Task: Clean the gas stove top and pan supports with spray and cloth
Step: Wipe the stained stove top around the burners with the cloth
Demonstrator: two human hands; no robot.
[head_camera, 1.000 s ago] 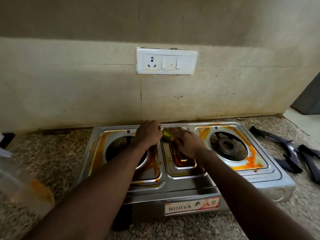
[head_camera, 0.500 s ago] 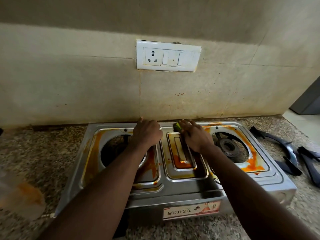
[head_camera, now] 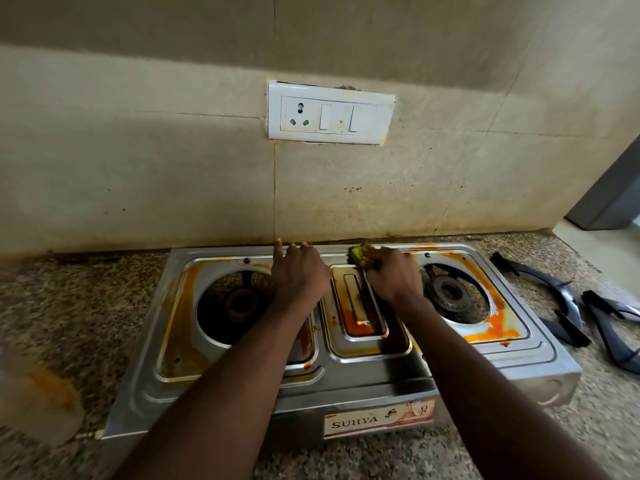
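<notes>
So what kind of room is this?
Most likely a home kitchen: a stained two-burner gas stove sits on a speckled stone counter against a tiled wall, its pan supports lie beside it, and the right hand holds a green pad on it.

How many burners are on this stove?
2: the left burner sits left of the left hand; the right burner sits right of the right hand. None appears hidden on the stove.

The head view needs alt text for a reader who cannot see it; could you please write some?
A person's right hand grips a green cloth at the back middle of an orange-stained steel stove, while the left hand rests on the stove beside it. Two dark pan supports lie on the counter to the right.
</notes>
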